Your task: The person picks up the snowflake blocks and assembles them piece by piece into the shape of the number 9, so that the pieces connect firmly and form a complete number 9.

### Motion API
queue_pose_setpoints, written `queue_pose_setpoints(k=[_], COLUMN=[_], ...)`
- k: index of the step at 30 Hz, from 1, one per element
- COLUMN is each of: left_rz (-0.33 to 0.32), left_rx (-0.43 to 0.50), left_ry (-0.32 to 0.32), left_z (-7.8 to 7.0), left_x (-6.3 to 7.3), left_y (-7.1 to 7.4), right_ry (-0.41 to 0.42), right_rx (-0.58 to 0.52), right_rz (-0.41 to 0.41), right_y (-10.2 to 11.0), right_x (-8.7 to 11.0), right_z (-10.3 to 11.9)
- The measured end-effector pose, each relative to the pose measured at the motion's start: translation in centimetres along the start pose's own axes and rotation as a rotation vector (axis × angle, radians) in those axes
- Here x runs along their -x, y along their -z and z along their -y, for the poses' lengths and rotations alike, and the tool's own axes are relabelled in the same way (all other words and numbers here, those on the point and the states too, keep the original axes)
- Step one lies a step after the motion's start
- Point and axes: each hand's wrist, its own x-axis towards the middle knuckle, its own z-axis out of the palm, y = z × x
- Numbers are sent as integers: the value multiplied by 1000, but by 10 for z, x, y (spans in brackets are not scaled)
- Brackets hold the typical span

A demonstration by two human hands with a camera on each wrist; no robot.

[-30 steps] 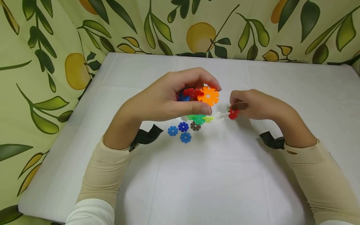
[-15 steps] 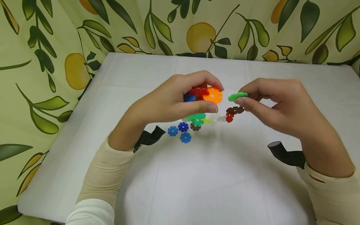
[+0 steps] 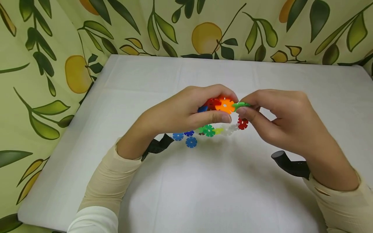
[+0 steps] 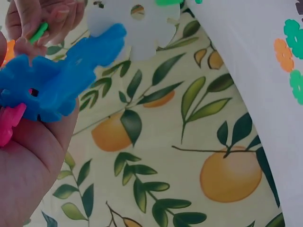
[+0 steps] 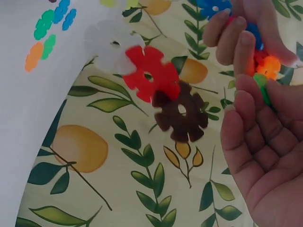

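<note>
My left hand (image 3: 180,111) grips a chain of notched plastic discs, with an orange disc (image 3: 220,106) showing between thumb and fingers. Red and blue discs sit behind it in the grasp; a pink disc (image 4: 10,125) and blue disc (image 4: 57,97) show in the left wrist view. Between thumb and index finger, my right hand (image 3: 282,124) pinches a green disc (image 3: 241,105), its edge meeting the orange one; how deep they engage is unclear. Below hangs more of the chain: green disc (image 3: 209,130), yellow disc (image 3: 218,130), white discs, red disc (image 5: 142,64) and brown disc (image 5: 189,120).
Loose discs lie on the white-covered table (image 3: 221,191), among them a blue disc (image 3: 191,142), an orange disc (image 5: 34,56) and a green disc (image 5: 44,24). A leaf-and-fruit patterned cloth (image 3: 163,29) hangs behind the table. Black wrist mounts (image 3: 289,165) jut from both wrists.
My right hand has risen from beside the hanging red and brown discs, a green disc now in its pinch, and brought it left to the orange disc. The left hand has shifted slightly right and down.
</note>
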Motion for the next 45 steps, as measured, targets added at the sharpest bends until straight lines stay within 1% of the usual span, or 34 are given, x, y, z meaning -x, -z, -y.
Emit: queue_pose_setpoints(k=[3, 7, 10, 14, 17, 18, 19, 23, 24, 25, 26, 28, 30, 32, 34, 35, 36, 37, 38, 39, 41, 42, 43, 44, 45], left_rz=[14, 45, 72, 89, 90, 85, 76, 48, 43, 40, 37, 23, 0, -38, -83, -104, -122, -137, -149, -155, -163, -167, -171, -174, -176], left_rx=[8, 29, 35, 27, 9, 0, -9, -20, -40, -60, -85, -139, -175, -188, -196, -209, -219, -229, -236, -242, -255, -255, -256, -258, -259], left_ry=[10, 41, 73, 92, 97, 98, 96, 95, 100, 103, 107, 123, 134, 133, 122, 119, 115, 110, 105, 108, 107, 102, 98, 90, 80], left_z=[0, 0, 0, 0, -1, -1, -1, -1, -1, -1, -1, -1, -1, 0, -1, -1, -1, -2, -2, -3, -4, -4, -4, -5, -5], left_x=[0, 1, 1, 2, 3, 3, 3, 5, 5, 5, 6, 6, 7, 10, 12, 13, 15, 16, 17, 18, 20, 21, 21, 21, 21], left_y=[-2, -3, -2, 0, 3, 4, 5, 9, 10, 11, 12, 14, 17, 21, 24, 27, 28, 30, 32, 33, 35, 36, 37, 37, 37], right_ry=[0, -7, -47, -100, -115, -124, -125, -139, -138, -131, -129, -116, -104, -105, -127, -153, -195, -243, -290, -330, -404, -411, -399, -381, -362], right_rx=[27, 55, 69, 67, 48, 28, -13, -69, -71, -67, -51, -82, -140, -214, -267, -269, -253, -203, -135, -65, 87, 145, 178, 189, 192], right_rz=[-42, -58, -42, -5, 31, 40, 46, 62, 57, 47, 28, -29, -118, -207, -268, -276, -262, -221, -149, -56, 179, 301, 410, 500, 567], right_y=[-3, -9, -10, -10, -9, -9, -11, -12, -12, -11, -9, -7, -7, -6, -5, -5, -5, -5, -6, -8, -14, -19, -24, -31, -38], right_x=[-15, -26, -31, -38, -45, -46, -36, -39, -40, -40, -51, -50, -49, -48, -48, -48, -47, -47, -46, -45, -41, -40, -38, -37, -35], right_z=[23, 39, 48, 61, 69, 71, 56, 57, 56, 56, 70, 67, 62, 55, 47, 43, 39, 35, 30, 25, 19, 16, 15, 14, 15])
